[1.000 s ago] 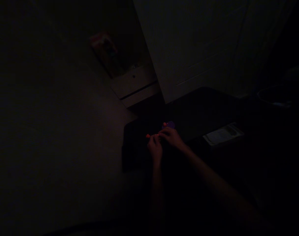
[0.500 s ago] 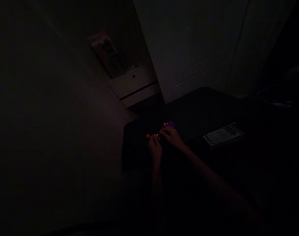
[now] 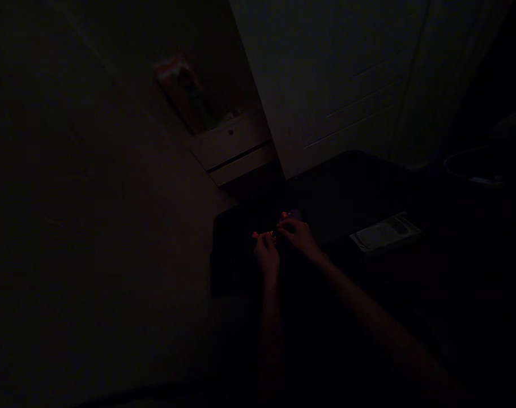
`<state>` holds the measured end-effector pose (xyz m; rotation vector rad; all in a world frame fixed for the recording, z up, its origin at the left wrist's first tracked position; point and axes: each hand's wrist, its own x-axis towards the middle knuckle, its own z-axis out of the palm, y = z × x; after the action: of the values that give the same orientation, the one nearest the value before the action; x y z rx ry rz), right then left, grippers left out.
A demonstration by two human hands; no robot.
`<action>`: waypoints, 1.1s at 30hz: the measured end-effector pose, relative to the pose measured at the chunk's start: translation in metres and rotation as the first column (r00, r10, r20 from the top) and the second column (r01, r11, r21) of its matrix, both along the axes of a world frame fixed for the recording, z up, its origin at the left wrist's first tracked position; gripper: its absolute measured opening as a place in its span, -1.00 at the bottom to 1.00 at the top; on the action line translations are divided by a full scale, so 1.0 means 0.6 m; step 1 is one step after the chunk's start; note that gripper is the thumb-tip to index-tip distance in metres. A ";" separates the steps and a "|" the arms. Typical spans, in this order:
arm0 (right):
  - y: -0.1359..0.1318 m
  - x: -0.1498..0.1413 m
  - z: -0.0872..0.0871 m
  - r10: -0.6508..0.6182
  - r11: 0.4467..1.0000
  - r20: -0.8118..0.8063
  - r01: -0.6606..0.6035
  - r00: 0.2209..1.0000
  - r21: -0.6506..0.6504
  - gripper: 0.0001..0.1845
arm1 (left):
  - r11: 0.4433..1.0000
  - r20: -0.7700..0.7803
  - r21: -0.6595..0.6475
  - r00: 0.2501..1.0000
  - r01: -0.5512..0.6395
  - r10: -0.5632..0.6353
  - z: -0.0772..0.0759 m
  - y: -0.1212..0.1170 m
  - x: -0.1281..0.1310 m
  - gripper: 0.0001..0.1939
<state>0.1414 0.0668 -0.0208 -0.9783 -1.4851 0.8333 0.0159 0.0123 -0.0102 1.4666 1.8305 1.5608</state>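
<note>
The scene is very dark. Over the dark tabletop, my left hand has its fingers pinched on a small reddish piece whose kind I cannot make out. Close by on the right, my right hand is closed too, thumb and fingertips together; whatever sits in them is hidden. Just beyond the right fingers lies a purple rounded thing with a small red lit part at its left side.
A pale drawer unit stands beyond the table, with a red-topped package above it. A white panelled door rises behind. Papers lie under the table's near edge. At far right is a round rim. A wall fills the left.
My right fingertips have shifted slightly right, away from the left ones. The reddish glow on the wall and things has dimmed. My left hand has barely moved.
</note>
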 end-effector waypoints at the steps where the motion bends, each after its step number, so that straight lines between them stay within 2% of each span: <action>1: 0.000 0.000 -0.001 0.002 1.000 0.001 -0.002 1.000 0.002 -0.88 | 1.000 0.003 -0.001 1.000 0.001 -0.001 0.000 0.000 0.000 -0.68; 8: 0.004 -0.002 0.002 0.033 0.999 0.025 -0.034 0.999 0.038 -0.85 | 1.000 0.007 0.013 1.000 0.019 -0.019 -0.002 0.002 -0.002 -0.69; 14: 0.022 -0.016 0.015 0.123 0.986 0.186 -0.142 0.975 0.092 -0.80 | 1.000 -0.007 0.024 1.000 0.000 0.000 -0.001 0.001 -0.004 -0.71; 24: 0.025 -0.024 0.002 0.062 0.991 0.324 -0.098 0.944 0.096 -0.78 | 1.000 0.001 0.012 1.000 -0.002 0.002 -0.009 0.002 -0.007 -0.70; 33: 0.025 -0.024 0.005 0.041 0.993 0.401 -0.082 0.915 0.086 -0.77 | 1.000 -0.011 0.013 1.000 0.002 -0.002 -0.003 0.002 -0.006 -0.72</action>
<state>0.1269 0.0815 -0.0176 -1.0725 -1.8966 0.6164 0.0123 0.0133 -0.0122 1.4850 1.8284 1.5692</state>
